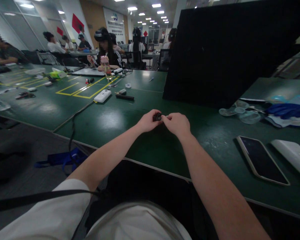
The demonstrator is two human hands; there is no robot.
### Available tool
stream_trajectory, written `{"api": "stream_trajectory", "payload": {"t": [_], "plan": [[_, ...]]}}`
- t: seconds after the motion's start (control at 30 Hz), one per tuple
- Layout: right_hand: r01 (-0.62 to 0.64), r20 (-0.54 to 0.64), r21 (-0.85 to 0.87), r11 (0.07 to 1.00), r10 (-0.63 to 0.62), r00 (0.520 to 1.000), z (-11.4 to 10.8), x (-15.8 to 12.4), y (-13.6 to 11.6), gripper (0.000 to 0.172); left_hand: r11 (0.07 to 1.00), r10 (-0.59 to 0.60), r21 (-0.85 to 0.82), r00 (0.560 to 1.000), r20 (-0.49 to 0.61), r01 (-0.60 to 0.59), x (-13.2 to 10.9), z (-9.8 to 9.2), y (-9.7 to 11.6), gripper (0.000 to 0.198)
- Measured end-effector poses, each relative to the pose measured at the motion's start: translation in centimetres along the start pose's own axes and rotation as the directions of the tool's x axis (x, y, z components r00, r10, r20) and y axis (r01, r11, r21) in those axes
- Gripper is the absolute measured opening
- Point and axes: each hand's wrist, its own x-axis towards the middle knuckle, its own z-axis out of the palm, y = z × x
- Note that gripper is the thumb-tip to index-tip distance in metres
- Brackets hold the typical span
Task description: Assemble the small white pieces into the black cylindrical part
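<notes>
The small dark piece (157, 117) is up between the person's 2 hands, over the near part of the green worktop (145, 90) and ahead of the body; from here the left hand (149, 120) has it clamped between thumb and fingers, so the left is the nearer of the 2; the right hand (177, 124) comes in from the other side, its thumb tip at the piece's right edge.

What counts most, to my eye, is that side-by-side meeting: the piece lies just left of the right hand's fingertips, and the 2 hands face each other across it; which way its long axis runs I cannot tell, as it is tiny and dark and the left fingers cover much of it; a speck of something pale shows by the right fingertips, too small to name; whether those fingertips are closed on it, or on the piece, I cannot tell either.

Farther out, a black bar (125, 97) lies beyond the hands to the left, with a white box (102, 96) near it; a big black panel (215, 53) stands beyond to the right, hiding the worktop behind it; a phone (262, 160) lies by the right forearm, and the white case (293, 156) beside it is cut off by the view's edge.
</notes>
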Motion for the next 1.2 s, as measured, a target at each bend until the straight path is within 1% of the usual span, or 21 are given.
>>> {"api": "stream_trajectory", "payload": {"t": [0.07, 0.1, 0.17, 0.23, 0.27, 0.33, 0.4, 0.43, 0.53, 0.6, 0.7, 0.83, 0.9, 1.0, 1.07, 1.1, 1.17, 1.2], "plan": [[-0.027, 0.023, -0.006, 1.0, 0.027, 0.999, -0.3, 0.0, -0.1, 0.059, 1.0, -0.005, 0.017, 1.0, 0.014, 0.005, -0.2, -0.2, 0.5, 0.049], [-0.043, 0.014, 0.002, 0.999, 0.043, 0.999, -0.6, 0.0, -0.1, 0.064, 1.0, -0.019, 0.022, 1.0, 0.022, 0.019, -0.2, -0.3, 0.8, 0.049], [-0.075, -0.035, 0.051, 0.996, 0.076, 0.996, -1.2, 0.0, -0.1, 0.071, 0.998, -0.058, 0.031, 0.998, 0.025, 0.058, -0.2, -0.5, 1.0, 0.049], [-0.066, -0.096, 0.139, 0.988, 0.079, 0.992, -2.0, 0.1, 0.1, 0.071, 0.996, -0.085, 0.032, 0.996, 0.015, 0.085, -0.2, -0.5, 1.1, 0.05], [-0.042, -0.115, 0.189, 0.981, 0.065, 0.991, -2.3, 0.1, 0.3, 0.066, 0.995, -0.091, 0.028, 0.996, 0.006, 0.091, -0.2, -0.5, 1.0, 0.051], [0.017, -0.117, 0.262, 0.965, 0.014, 0.993, -2.6, 0.3, 0.7, 0.049, 0.996, -0.089, 0.019, 0.996, -0.009, 0.089, -0.1, -0.3, 0.8, 0.052], [0.064, -0.083, 0.278, 0.959, -0.043, 0.996, -2.7, 0.5, 1.0, 0.031, 0.996, -0.083, 0.02, 0.996, -0.021, 0.083, 0.0, -0.1, 0.6, 0.051], [0.084, -0.064, 0.266, 0.96, -0.07, 0.996, -2.7, 0.6, 1.1, 0.025, 0.997, -0.077, 0.025, 0.997, -0.024, 0.078, 0.0, 0.0, 0.5, 0.051], [0.119, -0.02, 0.207, 0.971, -0.117, 0.993, -2.3, 0.8, 1.3, 0.016, 0.997, -0.069, 0.038, 0.997, -0.021, 0.07, 0.0, 0.1, 0.3, 0.051], [0.09, -0.008, 0.164, 0.982, -0.09, 0.996, -2.0, 0.8, 1.3, 0.016, 0.996, -0.077, 0.04, 0.997, -0.013, 0.078, 0.0, 0.1, 0.3, 0.051], [0.013, -0.01, 0.103, 0.995, -0.012, 1.0, -1.9, 0.8, 1.1, 0.026, 0.994, -0.098, 0.045, 0.995, -0.002, 0.098, -0.1, 0.0, 0.4, 0.052], [-0.093, -0.011, 0.04, 0.995, 0.093, 0.996, -2.4, 0.5, 0.8, 0.056, 0.997, -0.049, 0.063, 0.997, 0.057, 0.046, -0.4, -0.4, 1.0, 0.052], [-0.131, -0.05, 0.076, 0.988, 0.135, 0.99, -2.7, 0.4, 0.8, 0.069, 0.997, -0.035, 0.074, 0.995, 0.091, 0.029, -0.5, -0.5, 1.4, 0.053], [-0.159, -0.149, 0.187, 0.969, 0.188, 0.971, -2.9, 0.4, 1.3, 0.078, 0.993, -0.06, 0.107, 0.993, 0.099, 0.049, -0.7, -1.0, 1.8, 0.054], [-0.166, -0.183, 0.238, 0.957, 0.212, 0.96, -2.9, 0.5, 1.8, 0.079, 0.987, -0.065, 0.154, 0.993, 0.094, 0.05, -1.2, -2.0, 1.7, 0.052], [-0.168, -0.178, 0.252, 0.953, 0.216, 0.96, -2.8, 0.5, 2.0, 0.079, 0.982, -0.062, 0.182, 0.994, 0.088, 0.045, -1.6, -2.7, 1.5, 0.051], [-0.162, -0.134, 0.265, 0.95, 0.203, 0.97, -2.5, 0.6, 2.3, 0.078, 0.972, -0.059, 0.232, 0.996, 0.062, 0.043, -2.6, -4.8, 0.7, 0.051], [-0.154, -0.111, 0.264, 0.952, 0.188, 0.976, -2.3, 0.5, 2.3, 0.077, 0.967, -0.069, 0.249, 0.997, 0.031, 0.059, -3.3, -6.2, 0.1, 0.052]]}}
